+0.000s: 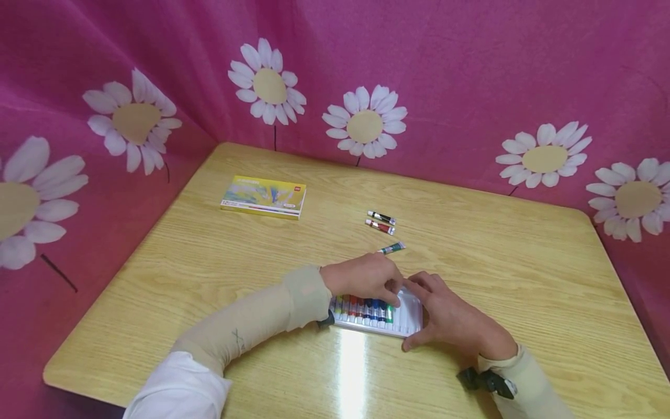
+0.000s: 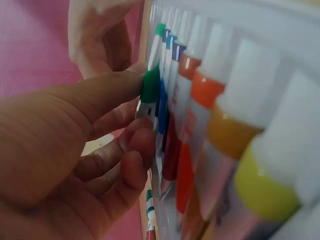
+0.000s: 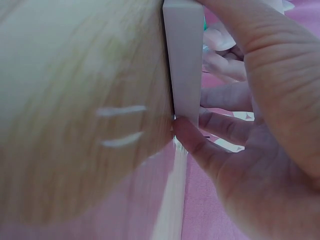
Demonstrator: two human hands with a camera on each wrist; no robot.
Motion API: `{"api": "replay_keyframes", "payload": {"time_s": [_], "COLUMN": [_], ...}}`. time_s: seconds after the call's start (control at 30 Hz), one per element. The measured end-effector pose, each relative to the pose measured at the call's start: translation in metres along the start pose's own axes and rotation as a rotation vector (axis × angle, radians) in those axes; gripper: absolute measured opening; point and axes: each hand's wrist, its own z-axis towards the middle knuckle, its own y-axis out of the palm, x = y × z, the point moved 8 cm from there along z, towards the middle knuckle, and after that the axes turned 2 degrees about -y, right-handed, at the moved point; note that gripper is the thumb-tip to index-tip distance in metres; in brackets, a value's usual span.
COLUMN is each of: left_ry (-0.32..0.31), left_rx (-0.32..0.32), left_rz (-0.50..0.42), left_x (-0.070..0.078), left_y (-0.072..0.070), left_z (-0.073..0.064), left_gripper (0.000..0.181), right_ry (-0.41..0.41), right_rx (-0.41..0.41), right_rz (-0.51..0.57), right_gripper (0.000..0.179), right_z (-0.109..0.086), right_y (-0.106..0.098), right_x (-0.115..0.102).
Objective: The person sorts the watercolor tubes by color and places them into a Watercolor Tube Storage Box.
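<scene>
A shallow white plastic tray [image 1: 413,314] holds a row of paint tubes with coloured bands and white caps. My left hand [image 1: 369,276] reaches over its back edge, and in the left wrist view its thumb and fingers pinch the lower end of a green paint tube [image 2: 150,90] at the end of the row. My right hand [image 1: 450,317] grips the tray's right end, thumb at the front corner and fingers at the back. The right wrist view shows the tray's pale side wall [image 3: 184,60] between thumb and fingers. Empty slots show beside the green tube.
Behind the left hand a dark green paint tube [image 1: 392,248] lies on the wooden table [image 1: 235,256]. Farther back are a red tube [image 1: 380,227] and a black tube [image 1: 381,218]. A flat yellow box [image 1: 263,198] lies at the back left. Pink flowered cloth [image 1: 445,75] borders the table.
</scene>
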Motion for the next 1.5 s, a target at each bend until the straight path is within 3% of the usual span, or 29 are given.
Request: {"api": "replay_keyframes", "payload": {"time_s": [0.23,0.4,0.67,0.83,0.93,1.07,1.2,1.33,1.5], "left_ry": [0.035,0.036,0.041,0.045,0.059,0.028,-0.071,-0.156,-0.179], "left_rx": [-0.022,-0.039,-0.009,-0.022,-0.003,0.071,0.126,0.150,0.153], "left_rz": [0.053,0.041,0.062,0.078,0.081,0.053,0.003,-0.013,0.015], "left_x": [0.005,0.006,0.005,0.006,0.005,-0.008,-0.031,-0.052,-0.059], "left_y": [0.000,0.000,-0.003,-0.006,-0.012,-0.030,-0.044,-0.051,-0.053], "left_z": [0.002,0.003,0.002,0.001,0.000,0.000,0.002,0.006,0.017], "left_gripper": [0.021,0.019,0.013,0.015,0.016,0.015,0.013,0.016,0.021], "right_ry": [0.013,0.008,0.005,0.008,0.010,0.008,0.007,0.037,0.064], "right_rx": [-0.003,-0.003,-0.002,-0.008,-0.012,-0.006,0.000,-0.012,-0.021], "right_rz": [0.011,0.011,0.008,0.013,0.014,0.002,-0.009,-0.002,0.014], "right_gripper": [0.112,0.112,0.112,0.112,0.113,0.115,0.115,0.116,0.117], "right_z": [0.000,-0.001,-0.001,-0.001,-0.002,-0.002,-0.003,-0.003,-0.004], "right_y": [0.001,0.000,0.000,0.000,0.000,-0.001,-0.002,-0.002,-0.002], "right_x": [0.002,0.001,0.001,0.001,0.001,0.001,-0.001,-0.001,0.000]}}
